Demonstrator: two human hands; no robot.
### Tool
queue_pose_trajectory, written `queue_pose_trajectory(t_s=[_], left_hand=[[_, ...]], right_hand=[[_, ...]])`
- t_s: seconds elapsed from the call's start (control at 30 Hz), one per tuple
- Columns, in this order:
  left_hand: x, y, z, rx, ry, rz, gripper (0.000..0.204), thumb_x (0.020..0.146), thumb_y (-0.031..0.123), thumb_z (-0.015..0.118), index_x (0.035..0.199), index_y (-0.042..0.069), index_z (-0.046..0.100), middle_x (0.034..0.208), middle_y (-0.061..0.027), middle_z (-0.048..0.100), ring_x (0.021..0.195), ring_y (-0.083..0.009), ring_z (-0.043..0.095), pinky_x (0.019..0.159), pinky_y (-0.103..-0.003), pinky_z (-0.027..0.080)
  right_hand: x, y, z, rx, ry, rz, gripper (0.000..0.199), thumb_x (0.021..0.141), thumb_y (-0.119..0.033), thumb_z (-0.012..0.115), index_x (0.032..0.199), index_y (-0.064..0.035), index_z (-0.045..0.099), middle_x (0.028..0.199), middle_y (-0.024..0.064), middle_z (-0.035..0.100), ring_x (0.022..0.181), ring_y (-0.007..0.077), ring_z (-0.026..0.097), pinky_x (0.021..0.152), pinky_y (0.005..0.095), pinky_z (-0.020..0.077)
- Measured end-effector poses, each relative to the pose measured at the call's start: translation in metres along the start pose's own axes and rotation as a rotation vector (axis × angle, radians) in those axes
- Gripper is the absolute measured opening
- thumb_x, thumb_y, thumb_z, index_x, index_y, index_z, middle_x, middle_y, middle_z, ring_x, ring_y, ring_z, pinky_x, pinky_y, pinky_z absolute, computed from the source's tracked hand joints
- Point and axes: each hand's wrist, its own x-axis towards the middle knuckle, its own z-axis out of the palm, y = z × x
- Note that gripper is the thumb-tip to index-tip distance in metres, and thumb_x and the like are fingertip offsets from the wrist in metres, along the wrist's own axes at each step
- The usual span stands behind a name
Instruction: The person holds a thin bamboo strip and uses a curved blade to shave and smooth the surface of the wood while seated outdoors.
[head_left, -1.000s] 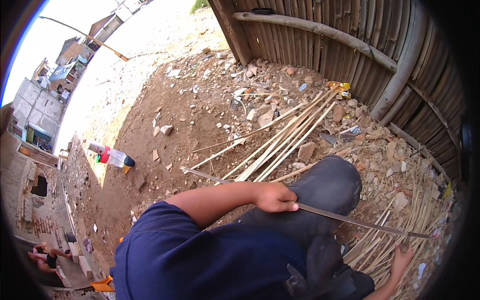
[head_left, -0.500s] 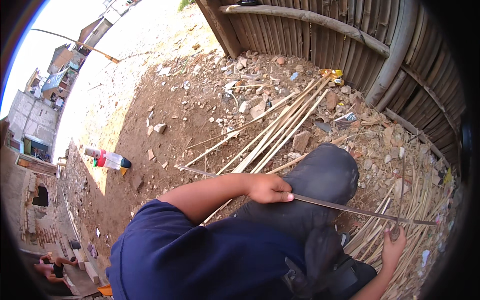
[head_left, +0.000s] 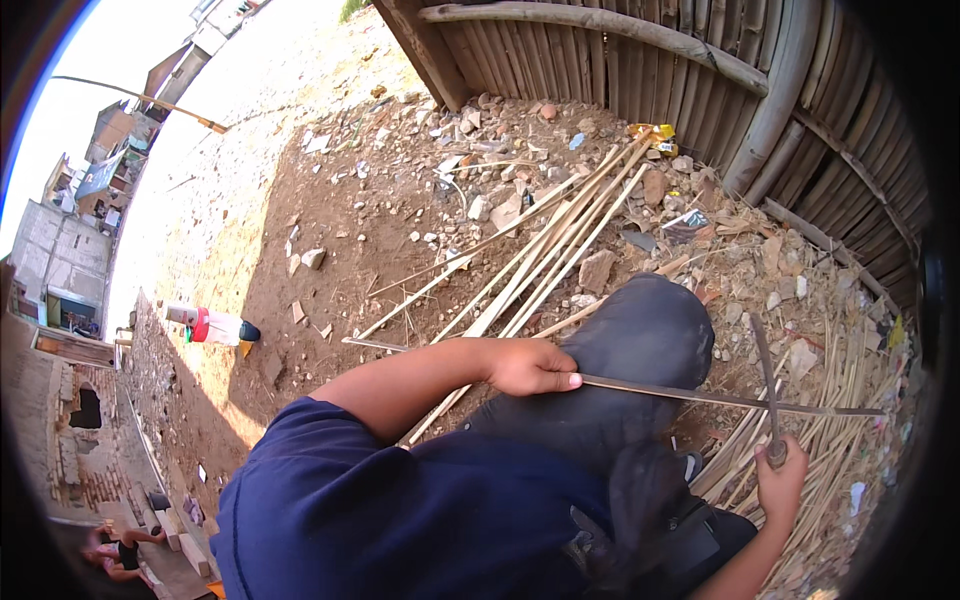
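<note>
My left hand [head_left: 530,366] is closed on a long thin bamboo strip [head_left: 700,396] and presses it across my knee in dark trousers [head_left: 645,335]. The strip runs from the dirt at the left to the far right. Lower right, my right hand [head_left: 780,482] grips the handle of a slim curved knife [head_left: 762,370]. Its blade points up and crosses the strip.
A bundle of long bamboo sticks [head_left: 560,245] lies on the stony dirt ahead. A bamboo fence [head_left: 700,60] closes the back and right. Thin strips and shavings [head_left: 850,440] pile at the right. A plastic bottle [head_left: 215,326] lies left. A person [head_left: 120,550] sits lower left.
My right hand has risen from the shavings and now holds the knife upright against the strip. My left hand stays on the strip at my knee.
</note>
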Motion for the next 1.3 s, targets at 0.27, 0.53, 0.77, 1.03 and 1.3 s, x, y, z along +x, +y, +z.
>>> queue_pose_trajectory(t_s=[0.27,0.53,0.77,1.03,1.3], left_hand=[[0.001,0.004,-0.002,0.101,0.012,-0.010,0.052,0.110,0.046,0.044,0.089,0.001,0.059,0.077,-0.0081,0.058,0.077,-0.0173,0.054,0.074,-0.038,0.046],[0.003,0.002,-0.004,0.031,-0.021,-0.059,0.050,0.109,0.046,0.046,0.101,0.000,0.065,0.086,-0.0077,0.066,0.083,-0.0166,0.059,0.078,-0.037,0.049],[0.007,-0.010,-0.005,-0.092,-0.082,-0.097,0.049,0.111,0.045,0.044,0.091,0.003,0.059,0.077,0.0016,0.055,0.077,-0.0112,0.050,0.072,-0.033,0.045],[0.008,-0.008,-0.008,-0.158,-0.122,-0.125,0.051,0.110,0.050,0.044,0.086,0.007,0.058,0.073,0.0058,0.048,0.069,-0.0091,0.044,0.066,-0.029,0.041],[0.009,0.000,-0.010,-0.169,-0.137,-0.150,0.051,0.110,0.049,0.043,0.084,0.007,0.056,0.074,0.0052,0.047,0.071,-0.0097,0.044,0.067,-0.030,0.041]], right_hand=[[0.016,0.038,-0.011,0.055,0.082,0.235,0.044,0.089,-0.014,0.076,0.126,0.0061,0.060,0.099,0.0152,0.066,0.093,0.0243,0.063,0.088,0.0360,0.0494],[0.022,0.072,-0.026,0.300,0.088,0.361,0.042,0.090,-0.015,0.076,0.124,0.0040,0.060,0.090,0.0052,0.066,0.073,0.0187,0.059,0.074,0.0355,0.0497],[-0.003,-0.020,-0.013,0.055,-0.049,0.083,0.029,0.086,-0.011,0.077,0.106,0.0067,0.065,0.082,0.0081,0.066,0.074,0.0196,0.056,0.074,0.0349,0.0479],[0.002,0.004,-0.026,0.134,0.160,0.135,0.030,0.087,-0.012,0.077,0.107,0.0051,0.062,0.082,0.0090,0.065,0.073,0.0195,0.058,0.073,0.0365,0.0483],[0.010,0.026,-0.028,0.240,0.201,0.276,0.025,0.085,-0.008,0.075,0.105,0.0045,0.065,0.080,0.0092,0.065,0.070,0.0200,0.060,0.070,0.0363,0.0485]])
